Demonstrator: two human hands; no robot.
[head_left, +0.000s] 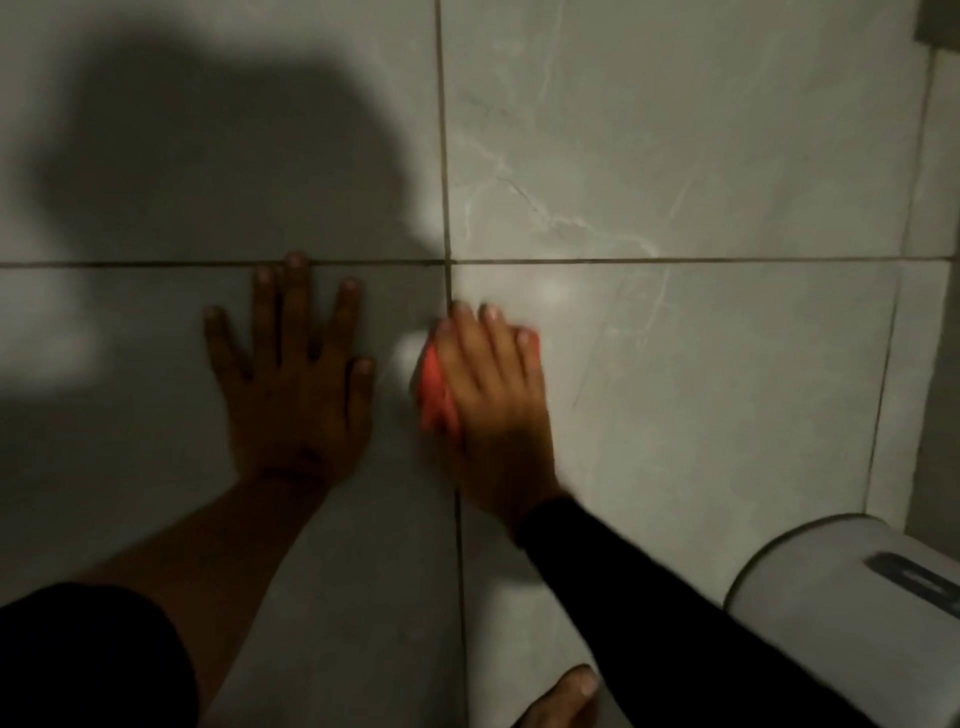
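Observation:
My left hand (296, 374) lies flat on the grey tiled surface (675, 156), fingers spread and straight, just below a horizontal grout line. My right hand (493, 395) presses a red-orange cloth or sponge (436, 395) against the tile beside the vertical grout line; its fingers lie over the pad, which shows at the hand's left side and by the little finger. The right hand is blurred. A black sleeve covers my right forearm; my left sleeve is pushed up.
A white rounded fixture with a dark slot (852, 597) sits at the lower right. A toe or finger tip (566, 696) shows at the bottom edge. A large shadow covers the upper-left tiles. A darker wall strip runs down the far right.

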